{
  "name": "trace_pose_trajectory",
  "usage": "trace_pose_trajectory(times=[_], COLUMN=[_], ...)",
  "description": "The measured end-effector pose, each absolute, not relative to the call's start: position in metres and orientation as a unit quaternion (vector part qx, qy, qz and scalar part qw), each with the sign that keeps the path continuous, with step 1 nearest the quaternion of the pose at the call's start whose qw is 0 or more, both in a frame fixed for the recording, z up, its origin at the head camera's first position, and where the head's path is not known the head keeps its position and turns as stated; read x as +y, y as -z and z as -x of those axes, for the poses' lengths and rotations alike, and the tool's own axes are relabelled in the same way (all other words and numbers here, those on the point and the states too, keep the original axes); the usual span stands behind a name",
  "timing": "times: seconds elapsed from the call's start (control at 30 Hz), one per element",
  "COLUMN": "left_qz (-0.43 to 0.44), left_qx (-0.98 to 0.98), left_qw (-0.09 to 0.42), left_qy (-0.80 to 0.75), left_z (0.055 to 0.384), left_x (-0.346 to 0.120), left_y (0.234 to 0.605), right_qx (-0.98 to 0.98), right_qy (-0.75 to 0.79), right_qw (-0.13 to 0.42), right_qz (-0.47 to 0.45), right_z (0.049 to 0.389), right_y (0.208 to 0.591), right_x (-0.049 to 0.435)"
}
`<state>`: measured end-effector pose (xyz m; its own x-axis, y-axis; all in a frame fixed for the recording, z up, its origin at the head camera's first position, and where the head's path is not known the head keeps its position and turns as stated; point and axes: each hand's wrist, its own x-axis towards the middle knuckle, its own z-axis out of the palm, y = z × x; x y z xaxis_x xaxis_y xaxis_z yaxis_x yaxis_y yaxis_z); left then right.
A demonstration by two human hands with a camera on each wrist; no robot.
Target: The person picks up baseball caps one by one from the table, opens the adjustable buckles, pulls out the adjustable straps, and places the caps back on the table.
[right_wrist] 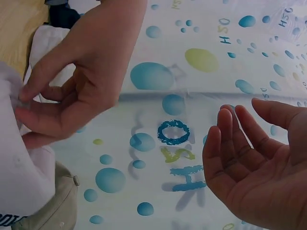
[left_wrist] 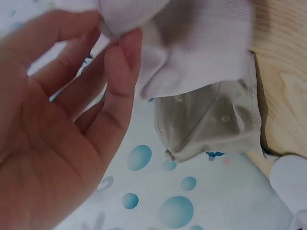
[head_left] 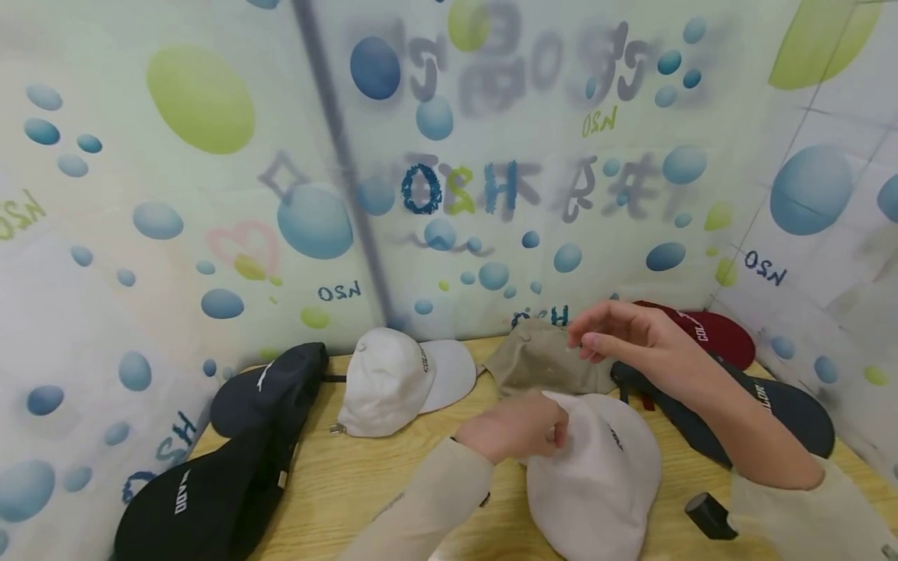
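A pale pinkish-white baseball cap (head_left: 596, 475) is at the front centre, its brim toward the person. My left hand (head_left: 515, 425) pinches the cap's edge between thumb and fingers; the left wrist view shows the pinched fabric (left_wrist: 132, 14) at the fingertips. Raised to the right of it, my right hand (head_left: 652, 351) holds nothing, its fingers loosely bent, as the right wrist view also shows (right_wrist: 259, 167). Behind the pinkish cap and partly hidden by it lies a khaki cap (head_left: 536, 362), close below the right hand.
A white cap (head_left: 389, 382) sits left of centre on the wooden table (head_left: 337, 499). Farther left are a navy cap (head_left: 263, 393) and a black cap (head_left: 203, 499). On the right lie a dark red cap (head_left: 726, 335) and a dark navy cap (head_left: 793, 413). A dotted curtain (head_left: 449, 257) hangs behind.
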<state>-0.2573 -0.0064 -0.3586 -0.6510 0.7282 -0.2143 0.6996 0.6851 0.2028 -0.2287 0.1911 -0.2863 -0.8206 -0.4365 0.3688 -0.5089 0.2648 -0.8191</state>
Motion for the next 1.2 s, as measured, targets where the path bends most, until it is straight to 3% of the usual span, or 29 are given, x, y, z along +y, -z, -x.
trace_pose_trajectory(times=[0.17, 0.33, 0.97, 1.2], left_qz=[-0.353, -0.356, -0.355, -0.335], left_qx=[0.931, 0.932, 0.929, 0.926], left_qw=[0.082, 0.057, 0.083, 0.113], left_qy=[-0.045, -0.042, -0.067, -0.133], left_z=[0.266, 0.274, 0.280, 0.281], left_x=[0.001, -0.004, -0.073, -0.100], left_y=[0.364, 0.373, 0.369, 0.366], right_qx=[-0.796, -0.798, -0.790, -0.796], right_qy=[-0.528, -0.526, -0.519, -0.522], right_qw=[0.033, 0.021, -0.005, -0.039], right_qz=[-0.294, -0.292, -0.326, -0.303], right_z=[0.229, 0.230, 0.247, 0.251], right_y=[0.288, 0.290, 0.296, 0.300], right_x=[0.189, 0.186, 0.165, 0.157])
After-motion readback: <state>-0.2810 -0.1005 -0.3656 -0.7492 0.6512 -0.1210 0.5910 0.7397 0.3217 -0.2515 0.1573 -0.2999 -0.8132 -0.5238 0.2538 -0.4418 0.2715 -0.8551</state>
